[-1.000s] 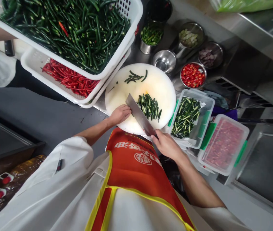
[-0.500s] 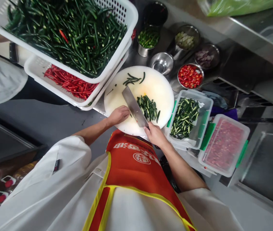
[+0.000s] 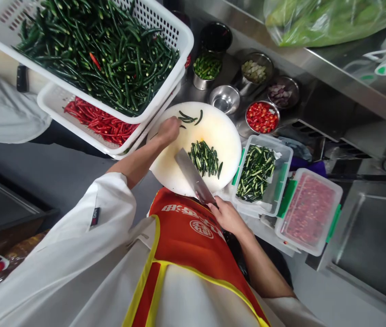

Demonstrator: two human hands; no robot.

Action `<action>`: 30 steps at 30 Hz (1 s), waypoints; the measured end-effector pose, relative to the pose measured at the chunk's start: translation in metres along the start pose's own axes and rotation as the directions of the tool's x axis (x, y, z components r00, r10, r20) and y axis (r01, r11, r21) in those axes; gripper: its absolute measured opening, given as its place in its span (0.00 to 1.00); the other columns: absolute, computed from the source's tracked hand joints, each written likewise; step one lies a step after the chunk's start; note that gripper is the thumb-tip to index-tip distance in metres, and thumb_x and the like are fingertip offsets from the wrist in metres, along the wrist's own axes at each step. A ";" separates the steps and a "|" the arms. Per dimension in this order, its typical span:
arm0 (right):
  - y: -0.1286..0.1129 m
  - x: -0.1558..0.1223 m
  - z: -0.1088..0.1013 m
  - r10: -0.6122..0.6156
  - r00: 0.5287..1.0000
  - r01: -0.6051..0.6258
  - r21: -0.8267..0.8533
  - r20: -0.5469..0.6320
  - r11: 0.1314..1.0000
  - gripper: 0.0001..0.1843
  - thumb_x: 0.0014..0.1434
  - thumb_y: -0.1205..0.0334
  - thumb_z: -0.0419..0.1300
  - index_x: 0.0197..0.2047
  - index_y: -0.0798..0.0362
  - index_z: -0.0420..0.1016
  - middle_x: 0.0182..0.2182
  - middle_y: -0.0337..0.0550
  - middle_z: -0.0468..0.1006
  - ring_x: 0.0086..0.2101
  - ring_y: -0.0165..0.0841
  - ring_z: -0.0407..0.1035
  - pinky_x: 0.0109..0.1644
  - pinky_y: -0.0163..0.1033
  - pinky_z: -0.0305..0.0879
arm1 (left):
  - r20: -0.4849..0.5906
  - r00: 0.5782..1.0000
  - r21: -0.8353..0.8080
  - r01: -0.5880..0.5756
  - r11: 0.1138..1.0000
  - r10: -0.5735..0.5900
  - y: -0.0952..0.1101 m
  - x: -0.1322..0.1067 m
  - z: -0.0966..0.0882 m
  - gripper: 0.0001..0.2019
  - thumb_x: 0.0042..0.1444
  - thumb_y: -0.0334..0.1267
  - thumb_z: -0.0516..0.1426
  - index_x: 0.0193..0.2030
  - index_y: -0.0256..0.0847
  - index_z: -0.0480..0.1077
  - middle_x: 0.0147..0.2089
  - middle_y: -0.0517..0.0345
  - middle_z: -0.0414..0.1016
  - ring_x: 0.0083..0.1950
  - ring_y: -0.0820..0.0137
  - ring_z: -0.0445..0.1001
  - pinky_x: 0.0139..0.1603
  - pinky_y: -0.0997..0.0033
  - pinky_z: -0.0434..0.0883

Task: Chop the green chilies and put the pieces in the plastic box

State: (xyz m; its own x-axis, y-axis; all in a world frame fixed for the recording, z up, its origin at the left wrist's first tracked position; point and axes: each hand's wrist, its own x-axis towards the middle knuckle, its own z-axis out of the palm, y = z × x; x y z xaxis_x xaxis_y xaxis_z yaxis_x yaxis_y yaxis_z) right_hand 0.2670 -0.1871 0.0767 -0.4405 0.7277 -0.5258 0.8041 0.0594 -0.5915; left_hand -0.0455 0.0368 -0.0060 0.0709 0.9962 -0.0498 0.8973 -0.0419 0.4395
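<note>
My right hand [image 3: 229, 215] is wrapped round the handle of a cleaver [image 3: 195, 177], whose blade lies over the near part of a round white cutting board [image 3: 229, 131]. Just right of the blade is a pile of cut green chillies [image 3: 205, 158]. My left hand [image 3: 169, 130] is at the board's far left, fingers curled together beside a few whole green chillies [image 3: 188, 119]. What those fingers hold, if anything, is hidden.
White baskets of green chillies [image 3: 104, 54] and red chillies [image 3: 101, 120] stand left. Behind the board are metal bowls, one holding cut red chillies [image 3: 263, 116]. At right sit a tub of cut green chillies [image 3: 256, 172] and a lidded tub [image 3: 310, 211]. Another person's white sleeve [image 3: 5, 100] shows left.
My left hand has moved from beside the blade, away from me, to the whole chillies. The cleaver has drawn back slightly from the cut pile, towards me.
</note>
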 end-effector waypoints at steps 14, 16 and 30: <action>-0.010 0.021 -0.026 0.076 0.997 -0.078 0.088 0.035 0.993 0.11 0.69 0.53 0.48 0.40 0.49 0.66 0.24 0.40 0.76 0.29 0.38 0.74 0.33 0.37 0.62 | 0.163 0.795 -0.227 -0.546 0.806 0.585 -0.004 -0.105 0.007 0.13 0.67 0.38 0.50 0.42 0.40 0.76 0.48 0.48 0.77 0.51 0.63 0.74 0.53 0.65 0.72; -0.010 0.019 -0.030 0.081 0.995 -0.085 0.084 0.051 0.993 0.11 0.69 0.53 0.48 0.40 0.49 0.66 0.24 0.40 0.76 0.29 0.38 0.74 0.33 0.37 0.62 | 0.134 0.780 -0.259 -0.568 0.781 0.611 -0.010 -0.103 0.010 0.12 0.68 0.39 0.51 0.44 0.40 0.75 0.48 0.47 0.77 0.52 0.63 0.74 0.54 0.65 0.72; -0.029 0.082 -0.008 0.085 0.996 -0.082 0.115 -0.019 0.990 0.10 0.69 0.56 0.49 0.43 0.52 0.67 0.25 0.42 0.77 0.28 0.38 0.74 0.36 0.37 0.63 | 0.116 0.752 -0.278 -0.602 0.748 0.649 -0.022 -0.101 0.016 0.12 0.68 0.43 0.52 0.45 0.41 0.75 0.49 0.48 0.76 0.52 0.64 0.74 0.54 0.64 0.73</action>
State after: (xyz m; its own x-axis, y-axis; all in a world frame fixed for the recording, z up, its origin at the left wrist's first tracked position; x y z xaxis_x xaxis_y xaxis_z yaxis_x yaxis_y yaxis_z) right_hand 0.2110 -0.1240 0.0557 -0.3631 0.7427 -0.5627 0.7862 -0.0800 -0.6128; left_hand -0.0658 -0.0643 -0.0252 0.6859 0.7133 0.1439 0.5073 -0.6104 0.6083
